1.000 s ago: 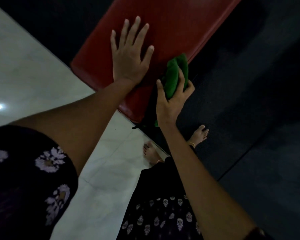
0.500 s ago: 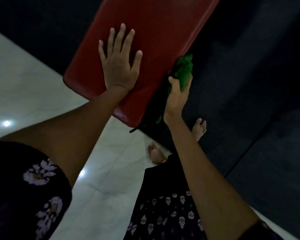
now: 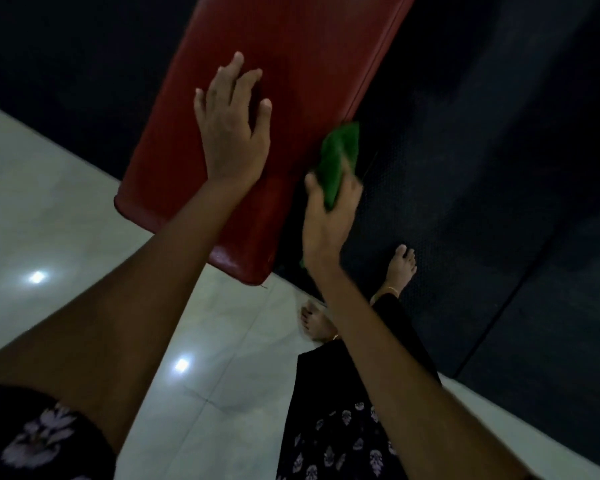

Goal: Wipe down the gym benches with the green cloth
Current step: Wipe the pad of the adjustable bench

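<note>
Mostly I see dark rubber mat flooring, which fills the frame from twelve round to five o'clock, with pale glossy tile floor taking the seven to ten o'clock side and two light glints on it. Next in size is the red padded bench, running from the top edge at twelve o'clock down to a rounded corner just below centre; its vinyl tabletop shows a seam along the right-hand edge. My view catches both forearms reaching up from the bottom of the frame, and a dark floral-print garment at six o'clock, with a matching sleeve at seven.

The left hand lies on the red pad at about eleven o'clock from centre, fingers straight and slightly spread, holding nothing. The right hand sits just right of centre, beside the bench's right edge, its fingers and thumb curled round the green cloth. That cloth is bunched and blurred, its upper end touching the bench's side seam at roughly one o'clock from centre; a small green tail shows below the wrist.

Two bare feet stand at five o'clock from centre, one on the mat, the other at the tile edge.
</note>
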`<action>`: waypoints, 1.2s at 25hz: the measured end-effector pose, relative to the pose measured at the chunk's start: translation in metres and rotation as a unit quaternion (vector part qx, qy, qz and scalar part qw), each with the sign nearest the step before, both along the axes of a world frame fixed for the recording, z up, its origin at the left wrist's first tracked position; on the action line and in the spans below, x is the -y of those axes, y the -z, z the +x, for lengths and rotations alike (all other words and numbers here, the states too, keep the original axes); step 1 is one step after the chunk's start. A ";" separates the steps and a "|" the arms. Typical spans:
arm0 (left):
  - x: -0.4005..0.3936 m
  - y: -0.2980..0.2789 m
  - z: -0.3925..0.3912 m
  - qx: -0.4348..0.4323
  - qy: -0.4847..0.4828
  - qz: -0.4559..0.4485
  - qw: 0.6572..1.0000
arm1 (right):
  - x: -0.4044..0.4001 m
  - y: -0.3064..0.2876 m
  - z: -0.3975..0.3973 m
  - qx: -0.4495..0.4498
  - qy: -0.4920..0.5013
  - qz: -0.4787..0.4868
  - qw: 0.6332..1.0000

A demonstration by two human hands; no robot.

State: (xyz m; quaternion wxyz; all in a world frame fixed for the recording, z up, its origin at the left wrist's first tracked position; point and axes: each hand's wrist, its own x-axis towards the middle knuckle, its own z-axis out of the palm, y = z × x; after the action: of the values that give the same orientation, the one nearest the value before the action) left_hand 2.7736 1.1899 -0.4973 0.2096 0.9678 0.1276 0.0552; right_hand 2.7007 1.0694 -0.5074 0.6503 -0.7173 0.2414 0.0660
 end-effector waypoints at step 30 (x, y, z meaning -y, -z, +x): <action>0.051 0.014 0.140 -0.002 0.143 0.082 0.986 | 0.062 0.007 0.181 0.003 0.015 0.016 1.000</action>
State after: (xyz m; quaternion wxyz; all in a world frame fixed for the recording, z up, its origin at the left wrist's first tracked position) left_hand 2.9132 1.1393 -0.5117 0.1355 0.9901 -0.0169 0.0329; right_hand 2.8816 1.0069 -0.5143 0.6631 -0.7035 0.2492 0.0574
